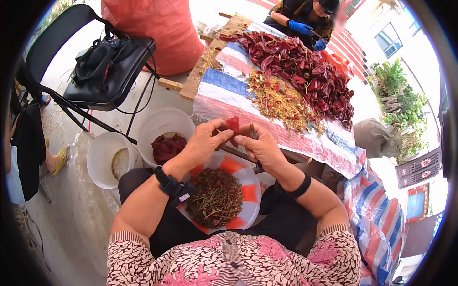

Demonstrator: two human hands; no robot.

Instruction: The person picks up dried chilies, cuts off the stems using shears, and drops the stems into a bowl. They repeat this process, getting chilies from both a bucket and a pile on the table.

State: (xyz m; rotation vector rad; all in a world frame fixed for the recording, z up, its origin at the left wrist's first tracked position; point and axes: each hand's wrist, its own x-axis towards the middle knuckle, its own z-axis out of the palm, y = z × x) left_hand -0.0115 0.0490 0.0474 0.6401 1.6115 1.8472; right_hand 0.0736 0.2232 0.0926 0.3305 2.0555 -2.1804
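Note:
My left hand (208, 140) pinches a dried red pepper (233, 126) above the near edge of the striped sheet. Close on its right, my right hand (261, 147) is closed around small scissors (253, 131), whose pointed metal tip sticks up beside the pepper. Below both hands, on my lap, a white and orange basin (250, 193) holds stems and bits of pepper. A heap of dried red peppers (305, 71) lies on the striped sheet (224, 102), with yellow seeds (281, 102) in front of it.
Two white buckets stand at the left, one (167, 119) with red pepper pieces, the other (107, 159) with a little residue. A black chair (102, 71) and a red sack (157, 33) are behind them. Across the table a co-worker (305, 16) wears blue gloves.

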